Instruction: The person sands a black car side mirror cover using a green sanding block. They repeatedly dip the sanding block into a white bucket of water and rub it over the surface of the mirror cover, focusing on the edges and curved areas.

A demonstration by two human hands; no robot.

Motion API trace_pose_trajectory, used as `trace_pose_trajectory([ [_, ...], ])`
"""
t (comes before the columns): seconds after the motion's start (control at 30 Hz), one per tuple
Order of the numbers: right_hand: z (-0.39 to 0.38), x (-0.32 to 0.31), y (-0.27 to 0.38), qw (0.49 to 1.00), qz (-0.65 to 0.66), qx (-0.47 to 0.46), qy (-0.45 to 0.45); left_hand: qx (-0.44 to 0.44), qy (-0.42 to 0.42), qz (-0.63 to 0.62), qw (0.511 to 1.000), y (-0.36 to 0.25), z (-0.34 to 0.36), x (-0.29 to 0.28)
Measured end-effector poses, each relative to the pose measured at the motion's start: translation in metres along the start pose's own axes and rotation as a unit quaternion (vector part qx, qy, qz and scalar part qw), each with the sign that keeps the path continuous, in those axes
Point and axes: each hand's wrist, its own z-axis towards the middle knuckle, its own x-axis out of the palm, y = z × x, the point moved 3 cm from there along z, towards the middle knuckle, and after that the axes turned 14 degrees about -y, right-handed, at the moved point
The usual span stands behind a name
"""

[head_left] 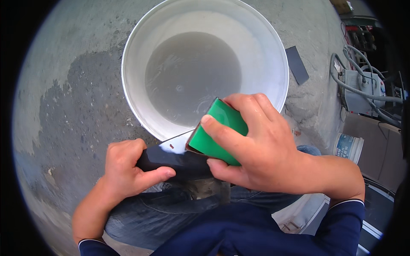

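Observation:
My left hand (124, 166) is closed round the left end of a glossy dark curved panel (173, 161), thumb along its near side. A brown spot shows on the panel's shiny top beside a bright reflection. In my right hand (267, 145) is a green sanding block (223, 126), its thumb and fingers spread over the top and sides. A thin dark reddish-brown sheet, like sandpaper, edges the block's underside, which rests against the panel's right part. The panel's right end is hidden beneath the block and hand. Just beyond stands a round white tub (261, 55) with cloudy grey water (192, 72).
A dark rectangular sheet (297, 65) lies on the concrete right of the tub. Wet ground (85, 111) spreads to the left. Farther right are a grey box with hoses (363, 91) and a small bucket (348, 147). My jeans-clad legs (149, 217) are below the panel.

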Motion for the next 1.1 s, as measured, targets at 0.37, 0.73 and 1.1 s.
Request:
trace_pose_trajectory([
  [0.37, -0.001, 0.002, -0.001, 1.000, -0.001, -0.003, 0.028, 0.016, 0.010, -0.001, 1.000, 0.000, 0.002, 0.006],
  [0.73, 0.001, 0.007, 0.001, 0.999, 0.026, -0.023, 0.033, 0.031, 0.003, -0.002, 1.000, 0.001, 0.004, 0.008],
  [1.1, 0.011, 0.020, 0.007, 0.998, 0.046, -0.041, 0.035, 0.035, -0.019, -0.013, 0.999, 0.003, 0.004, 0.015],
])
